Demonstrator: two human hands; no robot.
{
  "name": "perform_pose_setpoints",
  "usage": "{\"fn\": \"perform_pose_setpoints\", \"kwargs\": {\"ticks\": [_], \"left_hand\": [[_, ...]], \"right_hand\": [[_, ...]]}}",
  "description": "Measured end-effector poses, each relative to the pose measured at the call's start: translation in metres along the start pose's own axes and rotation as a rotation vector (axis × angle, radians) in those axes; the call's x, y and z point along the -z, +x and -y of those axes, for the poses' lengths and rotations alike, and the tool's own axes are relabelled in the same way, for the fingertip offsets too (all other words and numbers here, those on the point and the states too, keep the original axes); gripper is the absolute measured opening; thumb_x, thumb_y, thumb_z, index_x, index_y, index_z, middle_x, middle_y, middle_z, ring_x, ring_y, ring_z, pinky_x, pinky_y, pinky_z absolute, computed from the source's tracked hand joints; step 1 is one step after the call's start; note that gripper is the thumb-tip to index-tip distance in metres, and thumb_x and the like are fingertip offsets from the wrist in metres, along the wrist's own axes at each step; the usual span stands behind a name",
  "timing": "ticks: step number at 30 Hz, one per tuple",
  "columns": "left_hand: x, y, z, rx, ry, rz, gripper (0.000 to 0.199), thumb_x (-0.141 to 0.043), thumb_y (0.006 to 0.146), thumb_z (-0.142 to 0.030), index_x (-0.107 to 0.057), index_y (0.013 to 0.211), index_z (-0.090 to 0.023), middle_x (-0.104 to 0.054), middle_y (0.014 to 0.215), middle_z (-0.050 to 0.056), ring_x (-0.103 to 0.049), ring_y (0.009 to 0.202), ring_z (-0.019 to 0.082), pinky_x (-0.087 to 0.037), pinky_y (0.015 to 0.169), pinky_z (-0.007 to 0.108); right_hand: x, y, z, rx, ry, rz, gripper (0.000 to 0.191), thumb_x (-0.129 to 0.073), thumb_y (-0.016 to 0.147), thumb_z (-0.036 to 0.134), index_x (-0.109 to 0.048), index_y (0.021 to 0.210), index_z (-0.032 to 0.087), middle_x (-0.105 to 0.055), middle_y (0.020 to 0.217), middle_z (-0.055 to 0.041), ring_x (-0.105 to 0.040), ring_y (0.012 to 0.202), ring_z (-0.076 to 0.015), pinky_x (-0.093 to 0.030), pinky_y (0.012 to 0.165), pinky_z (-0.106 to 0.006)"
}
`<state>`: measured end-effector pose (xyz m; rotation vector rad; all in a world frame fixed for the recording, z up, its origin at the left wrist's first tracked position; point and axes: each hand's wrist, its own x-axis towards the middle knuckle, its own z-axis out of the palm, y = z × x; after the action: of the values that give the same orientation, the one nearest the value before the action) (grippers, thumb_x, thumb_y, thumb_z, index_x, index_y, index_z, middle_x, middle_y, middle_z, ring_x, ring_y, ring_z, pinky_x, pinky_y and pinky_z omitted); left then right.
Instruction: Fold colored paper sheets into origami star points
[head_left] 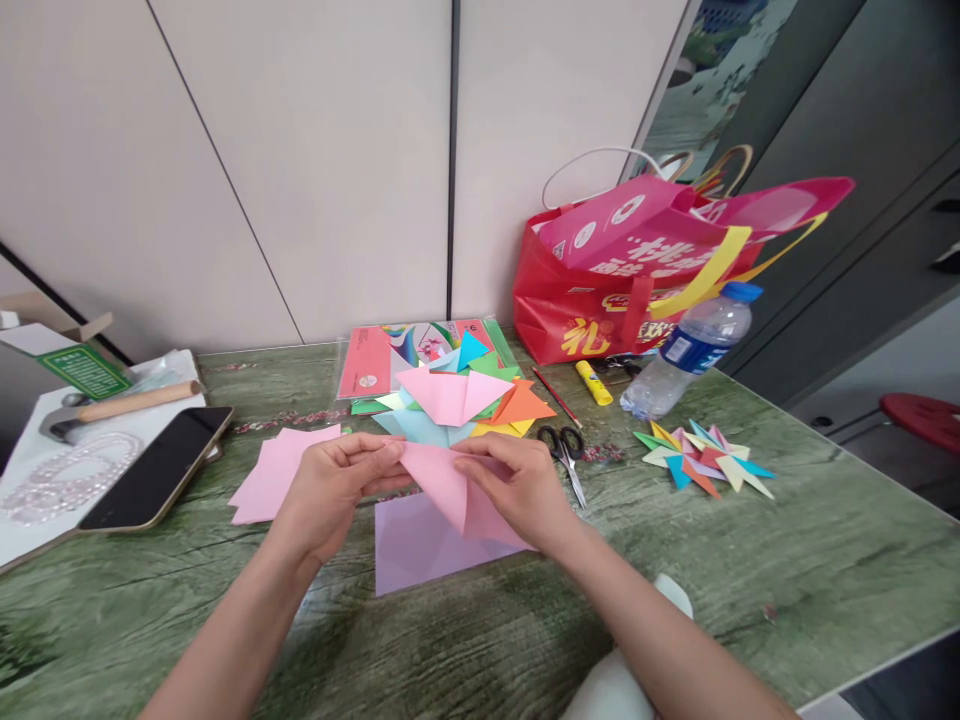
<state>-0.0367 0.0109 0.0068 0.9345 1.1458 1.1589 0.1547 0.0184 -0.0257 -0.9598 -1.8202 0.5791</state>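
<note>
Between both hands a pink sheet of paper is held up, creased and partly folded. My left hand pinches its left corner between thumb and fingers. My right hand grips its upper right part, with the thumb on the near face. Below it a lilac sheet lies flat on the table. Just beyond the hands is a pile of folded paper pieces in pink, blue, green, orange and yellow. To the left of my left hand lie several pink sheets.
Black-handled scissors, a red pencil and a yellow glue stick lie right of the pile. Farther right are a water bottle, a red bag and folded paper stars. A phone and hammer lie left.
</note>
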Motion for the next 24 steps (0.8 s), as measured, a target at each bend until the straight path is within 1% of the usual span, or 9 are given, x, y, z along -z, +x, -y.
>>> {"fn": "perform_pose_setpoints", "kwargs": {"ticks": [6, 8, 14, 16, 19, 22, 24], "left_hand": [[0.001, -0.001, -0.004, 0.001, 0.013, 0.078, 0.018, -0.075, 0.064, -0.027, -0.072, 0.073, -0.013, -0.073, 0.073, 0.006, -0.067, 0.070, 0.019, -0.056, 0.073, 0.031], [0.002, -0.001, -0.004, -0.010, 0.025, 0.085, 0.018, -0.075, 0.065, -0.028, -0.072, 0.074, -0.013, -0.073, 0.072, 0.006, -0.067, 0.070, 0.019, -0.056, 0.074, 0.030], [0.001, 0.000, 0.000, -0.119, 0.051, 0.004, 0.014, -0.075, 0.064, -0.027, -0.071, 0.067, -0.014, -0.069, 0.067, 0.002, -0.064, 0.065, 0.016, -0.056, 0.069, 0.029], [-0.001, -0.001, 0.001, -0.130, 0.041, 0.004, 0.014, -0.074, 0.066, -0.027, -0.069, 0.067, -0.014, -0.068, 0.067, 0.001, -0.063, 0.066, 0.015, -0.055, 0.070, 0.028], [-0.005, -0.001, 0.003, -0.100, 0.010, 0.026, 0.014, -0.072, 0.068, -0.028, -0.068, 0.071, -0.015, -0.067, 0.071, 0.000, -0.062, 0.068, 0.014, -0.055, 0.069, 0.027], [-0.010, -0.003, 0.007, -0.028, 0.020, 0.044, 0.018, -0.073, 0.068, -0.028, -0.069, 0.081, -0.015, -0.069, 0.071, 0.001, -0.062, 0.067, 0.014, -0.054, 0.065, 0.025], [-0.012, -0.004, 0.010, 0.004, 0.036, 0.057, 0.018, -0.073, 0.067, -0.027, -0.070, 0.079, -0.013, -0.071, 0.070, 0.003, -0.063, 0.066, 0.014, -0.054, 0.065, 0.025]], "right_hand": [[0.000, 0.000, -0.001, 0.005, 0.001, -0.012, 0.009, -0.061, 0.078, 0.018, -0.068, 0.084, 0.020, -0.072, 0.080, -0.0031, -0.066, 0.072, -0.0172, -0.049, 0.065, -0.028], [0.000, 0.000, 0.000, 0.005, 0.003, -0.011, 0.009, -0.061, 0.078, 0.018, -0.068, 0.084, 0.020, -0.072, 0.081, -0.0032, -0.066, 0.072, -0.0173, -0.049, 0.066, -0.028], [0.001, 0.000, 0.002, -0.014, 0.024, -0.014, 0.008, -0.063, 0.078, 0.017, -0.068, 0.083, 0.019, -0.073, 0.080, -0.0034, -0.066, 0.072, -0.0172, -0.050, 0.065, -0.028], [0.001, 0.000, 0.002, -0.025, 0.037, -0.021, 0.009, -0.063, 0.077, 0.018, -0.069, 0.084, 0.019, -0.073, 0.081, -0.0034, -0.066, 0.073, -0.0172, -0.050, 0.067, -0.028], [0.000, 0.000, 0.001, -0.050, 0.049, -0.029, 0.010, -0.064, 0.076, 0.019, -0.069, 0.086, 0.020, -0.073, 0.083, -0.0037, -0.067, 0.074, -0.0176, -0.051, 0.068, -0.029], [-0.001, -0.001, 0.001, -0.062, 0.052, -0.025, 0.011, -0.065, 0.076, 0.020, -0.069, 0.086, 0.020, -0.073, 0.084, -0.0039, -0.068, 0.075, -0.0180, -0.052, 0.069, -0.029], [-0.001, -0.001, 0.001, -0.059, 0.049, -0.025, 0.011, -0.065, 0.076, 0.020, -0.069, 0.086, 0.020, -0.073, 0.083, -0.0038, -0.068, 0.074, -0.0177, -0.052, 0.069, -0.029]]}}
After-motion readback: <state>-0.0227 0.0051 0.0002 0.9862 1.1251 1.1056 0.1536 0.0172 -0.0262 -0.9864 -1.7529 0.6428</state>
